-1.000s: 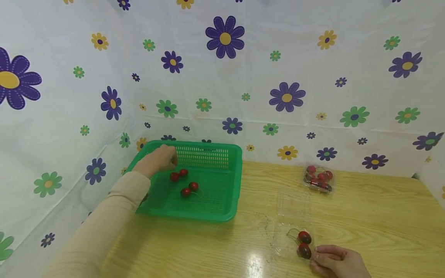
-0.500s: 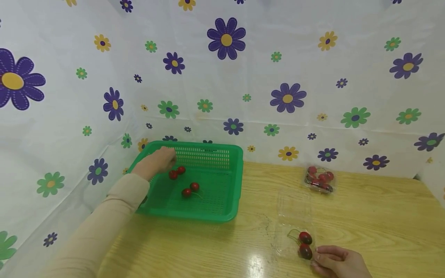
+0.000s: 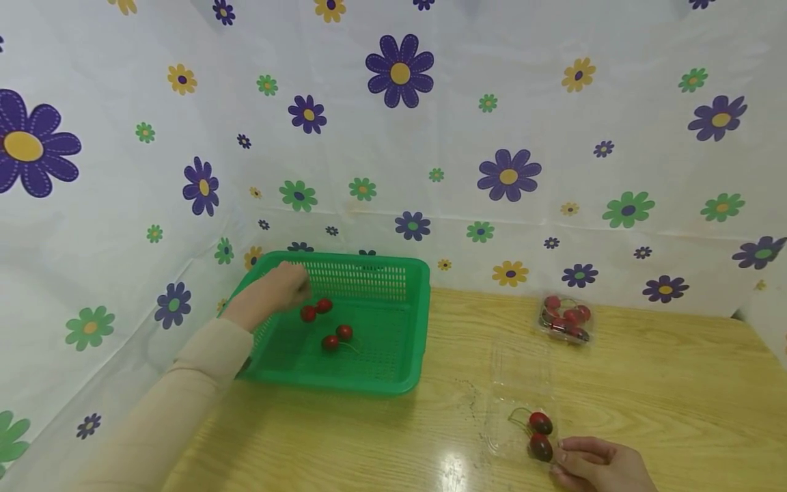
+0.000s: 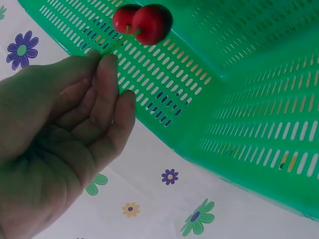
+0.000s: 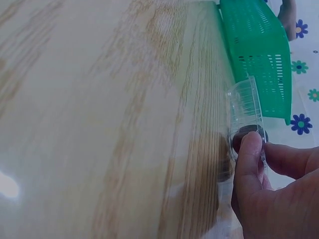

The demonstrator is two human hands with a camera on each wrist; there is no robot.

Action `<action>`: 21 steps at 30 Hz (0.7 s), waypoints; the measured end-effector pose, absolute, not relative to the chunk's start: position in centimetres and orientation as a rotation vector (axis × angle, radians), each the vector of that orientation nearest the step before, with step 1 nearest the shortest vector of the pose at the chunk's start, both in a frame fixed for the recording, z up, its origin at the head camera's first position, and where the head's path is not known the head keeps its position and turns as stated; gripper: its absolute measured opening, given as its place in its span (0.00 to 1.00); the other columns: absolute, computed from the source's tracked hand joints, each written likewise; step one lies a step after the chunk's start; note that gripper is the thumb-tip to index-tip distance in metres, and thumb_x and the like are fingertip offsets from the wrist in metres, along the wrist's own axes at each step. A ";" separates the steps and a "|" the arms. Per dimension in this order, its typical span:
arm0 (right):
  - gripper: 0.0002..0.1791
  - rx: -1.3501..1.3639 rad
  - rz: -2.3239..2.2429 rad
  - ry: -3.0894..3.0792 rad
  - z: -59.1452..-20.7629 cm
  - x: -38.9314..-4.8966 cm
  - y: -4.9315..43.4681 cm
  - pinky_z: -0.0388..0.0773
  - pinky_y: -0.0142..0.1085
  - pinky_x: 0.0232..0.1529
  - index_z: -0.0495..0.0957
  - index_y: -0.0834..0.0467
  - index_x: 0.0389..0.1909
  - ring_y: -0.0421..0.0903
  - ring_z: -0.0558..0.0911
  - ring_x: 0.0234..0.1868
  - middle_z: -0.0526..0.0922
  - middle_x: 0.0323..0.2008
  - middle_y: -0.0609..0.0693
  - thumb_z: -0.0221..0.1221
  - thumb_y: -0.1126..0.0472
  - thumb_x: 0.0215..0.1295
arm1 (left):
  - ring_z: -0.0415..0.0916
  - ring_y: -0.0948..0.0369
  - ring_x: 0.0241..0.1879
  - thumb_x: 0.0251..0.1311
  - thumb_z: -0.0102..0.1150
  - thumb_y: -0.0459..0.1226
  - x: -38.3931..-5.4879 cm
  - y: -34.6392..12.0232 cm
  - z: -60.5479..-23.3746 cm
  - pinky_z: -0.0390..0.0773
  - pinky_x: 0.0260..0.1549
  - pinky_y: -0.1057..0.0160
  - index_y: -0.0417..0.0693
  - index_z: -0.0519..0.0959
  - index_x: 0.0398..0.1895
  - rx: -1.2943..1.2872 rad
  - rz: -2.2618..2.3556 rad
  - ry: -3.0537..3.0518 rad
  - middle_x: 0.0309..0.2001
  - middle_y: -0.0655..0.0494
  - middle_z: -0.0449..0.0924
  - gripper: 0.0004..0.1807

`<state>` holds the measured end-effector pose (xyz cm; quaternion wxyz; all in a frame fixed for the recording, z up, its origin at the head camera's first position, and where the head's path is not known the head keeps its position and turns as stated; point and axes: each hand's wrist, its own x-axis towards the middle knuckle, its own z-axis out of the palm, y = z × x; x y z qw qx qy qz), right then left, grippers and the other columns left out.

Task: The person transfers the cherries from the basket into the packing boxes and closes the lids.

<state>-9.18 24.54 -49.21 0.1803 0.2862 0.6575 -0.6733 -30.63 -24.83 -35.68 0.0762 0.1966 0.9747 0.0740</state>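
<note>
In the head view, my left hand (image 3: 279, 292) is over the left side of the green basket (image 3: 424, 321). Thumb and index finger pinch the thin green stems of a pair of red cherries (image 4: 152, 25), which the left wrist view shows beyond the fingertips. Another pair of cherries (image 3: 330, 342) lies on the basket floor. At the lower right, my right hand (image 3: 605, 465) pinches the rim of an open clear plastic clamshell box (image 3: 501, 437). Two dark red cherries (image 3: 541, 447) with stems lie inside that box, close to my fingers.
A second clear box (image 3: 584, 336), filled with several cherries, stands at the back right of the wooden table (image 3: 670, 389). White flowered cloth (image 3: 455, 130) hangs behind the table and along its left side.
My left wrist and sleeve have shifted slightly to the left, and the pinched cherries sway a little below the hand. My right hand keeps its place at the clamshell box.
</note>
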 end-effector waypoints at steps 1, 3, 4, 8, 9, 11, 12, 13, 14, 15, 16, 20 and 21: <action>0.14 0.815 -1.899 1.861 -49.2 -9.2 24.5 0.89 0.41 0.40 0.81 0.72 0.47 0.54 0.91 0.34 0.89 0.33 0.58 0.68 0.72 0.61 | 0.56 0.64 0.16 0.60 0.54 0.24 -30.5 -24.9 -35.7 0.62 0.19 0.69 0.53 0.61 0.12 0.602 0.239 2.924 0.13 0.60 0.59 0.23; 0.14 0.824 -1.894 1.867 -49.2 -9.2 24.5 0.89 0.41 0.40 0.81 0.72 0.47 0.54 0.91 0.34 0.89 0.33 0.58 0.68 0.72 0.61 | 0.59 0.65 0.17 0.60 0.56 0.25 -30.2 -25.1 -35.6 0.64 0.19 0.68 0.50 0.66 0.12 0.630 0.255 2.940 0.14 0.59 0.64 0.20; 0.14 0.827 -1.892 1.870 -49.2 -9.3 24.4 0.89 0.41 0.40 0.81 0.72 0.47 0.54 0.91 0.34 0.89 0.33 0.58 0.68 0.72 0.61 | 0.63 0.65 0.18 0.61 0.57 0.26 -30.1 -25.1 -35.6 0.68 0.20 0.68 0.47 0.72 0.14 0.638 0.260 2.949 0.15 0.58 0.69 0.17; 0.14 0.835 -1.888 1.881 -49.2 -9.3 24.4 0.89 0.41 0.39 0.81 0.72 0.47 0.54 0.91 0.34 0.89 0.32 0.58 0.67 0.72 0.61 | 0.78 0.61 0.25 0.64 0.61 0.30 -29.3 -25.1 -35.4 0.83 0.29 0.62 0.36 0.85 0.32 0.675 0.271 2.979 0.28 0.48 0.86 0.06; 0.14 0.836 -1.889 1.881 -49.2 -9.3 24.4 0.89 0.41 0.39 0.81 0.72 0.47 0.54 0.91 0.34 0.89 0.32 0.58 0.67 0.73 0.61 | 0.81 0.60 0.28 0.65 0.62 0.31 -29.1 -25.1 -35.3 0.85 0.31 0.61 0.36 0.86 0.35 0.681 0.276 2.985 0.31 0.47 0.87 0.06; 0.14 0.834 -1.891 1.881 -49.2 -9.3 24.4 0.89 0.41 0.39 0.81 0.72 0.47 0.54 0.91 0.34 0.89 0.32 0.58 0.67 0.73 0.61 | 0.83 0.59 0.30 0.66 0.63 0.32 -28.7 -25.1 -35.3 0.86 0.34 0.58 0.37 0.86 0.37 0.696 0.281 2.994 0.32 0.47 0.88 0.06; 0.14 0.834 -1.894 1.880 -49.2 -9.3 24.4 0.89 0.41 0.39 0.81 0.73 0.47 0.54 0.91 0.34 0.89 0.32 0.58 0.67 0.73 0.61 | 0.84 0.59 0.31 0.66 0.62 0.32 -28.5 -25.1 -35.2 0.87 0.35 0.58 0.37 0.86 0.37 0.699 0.287 3.002 0.33 0.48 0.88 0.06; 0.14 0.833 -1.895 1.879 -49.3 -9.3 24.4 0.89 0.41 0.39 0.81 0.73 0.47 0.54 0.91 0.34 0.89 0.32 0.58 0.67 0.73 0.61 | 0.84 0.59 0.31 0.66 0.62 0.32 -28.3 -25.1 -35.2 0.87 0.35 0.57 0.38 0.86 0.37 0.712 0.296 3.010 0.33 0.48 0.88 0.06; 0.13 0.832 -1.896 1.879 -49.3 -9.3 24.4 0.89 0.41 0.39 0.81 0.72 0.47 0.54 0.91 0.34 0.89 0.32 0.58 0.67 0.73 0.61 | 0.84 0.59 0.32 0.66 0.62 0.33 -28.1 -25.0 -35.1 0.87 0.36 0.57 0.39 0.86 0.37 0.714 0.305 3.018 0.33 0.49 0.88 0.06; 0.13 0.830 -1.896 1.881 -49.3 -9.3 24.4 0.89 0.41 0.39 0.81 0.73 0.47 0.54 0.91 0.34 0.89 0.32 0.58 0.66 0.73 0.62 | 0.84 0.59 0.32 0.66 0.62 0.33 -27.9 -25.0 -35.1 0.87 0.36 0.56 0.39 0.86 0.37 0.725 0.320 3.025 0.33 0.50 0.88 0.06; 0.13 0.832 -1.894 1.882 -49.3 -9.3 24.4 0.89 0.41 0.39 0.81 0.72 0.47 0.54 0.91 0.34 0.89 0.32 0.58 0.66 0.73 0.62 | 0.85 0.59 0.33 0.66 0.62 0.32 -27.8 -24.9 -35.1 0.87 0.37 0.56 0.39 0.86 0.37 0.738 0.333 3.034 0.33 0.50 0.88 0.06; 0.12 0.844 -1.879 1.889 -49.4 -9.4 24.4 0.89 0.42 0.39 0.82 0.72 0.47 0.54 0.91 0.34 0.89 0.32 0.57 0.66 0.73 0.62 | 0.84 0.59 0.33 0.66 0.62 0.32 -27.3 -24.8 -35.1 0.87 0.38 0.56 0.40 0.86 0.36 0.789 0.384 3.061 0.33 0.51 0.88 0.05; 0.12 0.844 -1.873 1.891 -49.4 -9.4 24.4 0.89 0.41 0.39 0.82 0.72 0.47 0.54 0.91 0.34 0.89 0.32 0.57 0.66 0.73 0.62 | 0.84 0.60 0.33 0.66 0.63 0.32 -27.2 -24.8 -35.1 0.86 0.38 0.56 0.40 0.86 0.36 0.801 0.396 3.066 0.32 0.51 0.88 0.05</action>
